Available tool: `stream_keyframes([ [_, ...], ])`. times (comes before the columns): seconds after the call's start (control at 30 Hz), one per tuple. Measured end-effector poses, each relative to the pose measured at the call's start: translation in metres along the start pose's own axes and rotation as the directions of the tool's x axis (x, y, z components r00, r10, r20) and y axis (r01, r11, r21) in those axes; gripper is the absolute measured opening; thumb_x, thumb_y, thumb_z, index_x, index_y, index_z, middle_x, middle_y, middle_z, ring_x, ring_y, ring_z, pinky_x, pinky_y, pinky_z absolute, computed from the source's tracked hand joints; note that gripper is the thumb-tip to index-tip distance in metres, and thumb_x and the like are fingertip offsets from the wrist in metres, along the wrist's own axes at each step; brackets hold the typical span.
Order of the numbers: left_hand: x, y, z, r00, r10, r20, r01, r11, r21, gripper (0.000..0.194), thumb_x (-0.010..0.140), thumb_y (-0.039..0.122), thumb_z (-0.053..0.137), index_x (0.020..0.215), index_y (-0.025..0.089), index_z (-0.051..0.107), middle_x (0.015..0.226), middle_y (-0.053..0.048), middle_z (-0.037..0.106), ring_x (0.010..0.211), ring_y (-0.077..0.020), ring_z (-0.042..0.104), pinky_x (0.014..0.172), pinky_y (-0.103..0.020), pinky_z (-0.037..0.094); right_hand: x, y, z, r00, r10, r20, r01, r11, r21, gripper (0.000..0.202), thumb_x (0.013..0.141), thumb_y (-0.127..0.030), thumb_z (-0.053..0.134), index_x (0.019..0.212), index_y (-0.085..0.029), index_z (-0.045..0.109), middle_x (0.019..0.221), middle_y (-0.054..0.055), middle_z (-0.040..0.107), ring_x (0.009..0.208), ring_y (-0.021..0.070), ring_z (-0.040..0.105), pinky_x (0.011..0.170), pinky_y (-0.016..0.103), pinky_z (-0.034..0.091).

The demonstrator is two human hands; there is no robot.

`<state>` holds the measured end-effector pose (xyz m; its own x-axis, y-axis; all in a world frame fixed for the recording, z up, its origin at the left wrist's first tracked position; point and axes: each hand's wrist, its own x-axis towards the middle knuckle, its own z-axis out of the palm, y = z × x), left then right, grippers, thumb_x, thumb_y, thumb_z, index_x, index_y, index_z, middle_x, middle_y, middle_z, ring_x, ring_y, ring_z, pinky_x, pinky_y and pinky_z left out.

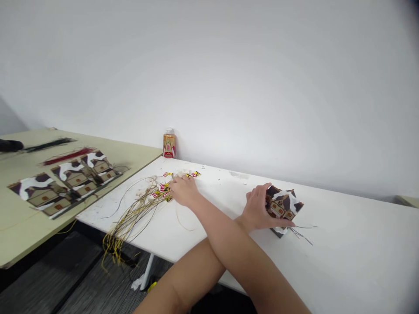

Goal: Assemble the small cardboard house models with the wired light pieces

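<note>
My forearms cross, the right over the left. On the right of the white table (327, 257), my left hand (257, 209) is closed around a small house-shaped box (284, 204) with brown walls and a white snow-like roof pattern. Thin dark wires stick out from its near right side. My right hand (183, 189) reaches left onto a heap of small red, white and yellow printed pieces (160, 188) attached to long yellowish strings (134, 218). Its fingers are bent down into the heap; what they grip is hidden. The strings hang over the table's front edge.
A bottle with a red and gold label (169, 145) stands against the wall. On the cream table (19, 237) at left lie a row of flat house-printed panels (75, 176), a red wire bundle (68, 155) and a dark green one (50, 144). A white table leg (147, 271) shows below.
</note>
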<state>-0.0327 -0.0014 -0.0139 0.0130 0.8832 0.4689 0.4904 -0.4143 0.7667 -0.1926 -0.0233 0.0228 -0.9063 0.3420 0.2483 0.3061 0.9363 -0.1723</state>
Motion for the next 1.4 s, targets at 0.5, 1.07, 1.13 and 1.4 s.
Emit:
stream_keyframes([
  [0.5,-0.002,0.003,0.001,0.998,0.06,-0.002,-0.06,0.998,0.006,0.114,0.047,0.067,0.079,0.14,0.03,0.023,0.133,-0.011,0.046,0.124,-0.0331,0.043,0.107,-0.051,0.025,-0.001,0.026,0.011,0.996,-0.039,-0.079,0.044,0.997,0.063,0.017,0.092,-0.026,0.053,0.089,-0.025,0.07,0.112,0.002,0.06,0.108,0.023,0.045,0.096,0.044,0.029],
  [1.07,-0.005,0.006,-0.004,0.998,0.061,0.021,-0.063,0.989,0.133,0.107,0.057,0.063,0.076,0.142,0.029,0.021,0.137,-0.01,0.047,0.125,-0.0308,0.043,0.105,-0.047,0.03,0.012,0.074,0.005,0.711,0.306,-0.633,0.165,0.802,0.574,0.025,0.094,-0.034,0.045,0.098,-0.019,0.066,0.093,0.003,0.066,0.085,0.0136,0.059,0.082,0.028,0.046],
  [1.13,-0.004,0.005,-0.004,0.999,0.05,0.022,-0.052,0.99,0.135,0.107,0.057,0.065,0.076,0.142,0.029,0.022,0.138,-0.01,0.047,0.125,-0.0312,0.043,0.105,-0.047,0.03,0.013,0.077,0.004,0.694,0.299,-0.655,0.201,0.793,0.575,0.028,0.094,-0.038,0.046,0.097,-0.02,0.067,0.091,0.003,0.066,0.085,0.0135,0.059,0.081,0.029,0.047],
  [1.4,-0.005,0.005,-0.006,0.996,0.076,0.045,-0.081,0.99,0.119,0.105,0.058,0.069,0.073,0.14,0.031,0.02,0.14,-0.01,0.045,0.126,-0.0307,0.043,0.106,-0.046,0.029,0.012,0.078,0.003,0.74,0.242,-0.628,0.262,0.757,0.599,0.031,0.087,-0.05,0.056,0.093,-0.025,0.073,0.079,-0.001,0.066,0.078,0.0137,0.062,0.077,0.031,0.051],
])
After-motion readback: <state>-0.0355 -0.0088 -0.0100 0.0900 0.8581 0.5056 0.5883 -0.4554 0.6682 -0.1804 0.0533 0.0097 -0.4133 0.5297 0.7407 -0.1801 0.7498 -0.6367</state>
